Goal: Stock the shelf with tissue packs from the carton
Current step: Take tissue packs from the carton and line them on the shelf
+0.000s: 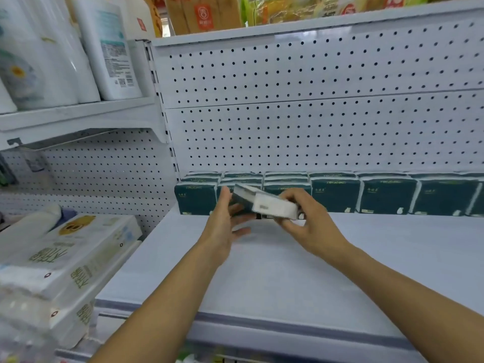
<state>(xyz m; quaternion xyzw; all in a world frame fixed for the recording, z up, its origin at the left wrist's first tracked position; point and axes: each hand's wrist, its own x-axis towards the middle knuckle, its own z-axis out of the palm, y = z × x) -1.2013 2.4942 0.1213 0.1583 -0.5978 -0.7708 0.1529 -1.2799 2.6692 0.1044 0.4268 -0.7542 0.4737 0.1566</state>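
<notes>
While both arms are reaching over a white shelf [288, 271], a tissue pack [264, 203] is being held tilted above it, just in front of the far row. A white pegboard [314, 127] with dark holes is standing behind as the back wall, under an upper shelf carrying bagged goods. The right hand [311, 224] is gripping the pack's right end, fingers curled round it; the left hand [222, 221] is touching its left end with fingers spread. Dark green packs in the row of tissue packs [387, 195] are showing the word "COMFORTABLE" upside down. Left, white bottles [110, 48] are bearing small unreadable print, and wrapped paper bundles [65, 258] are lying lower down.
</notes>
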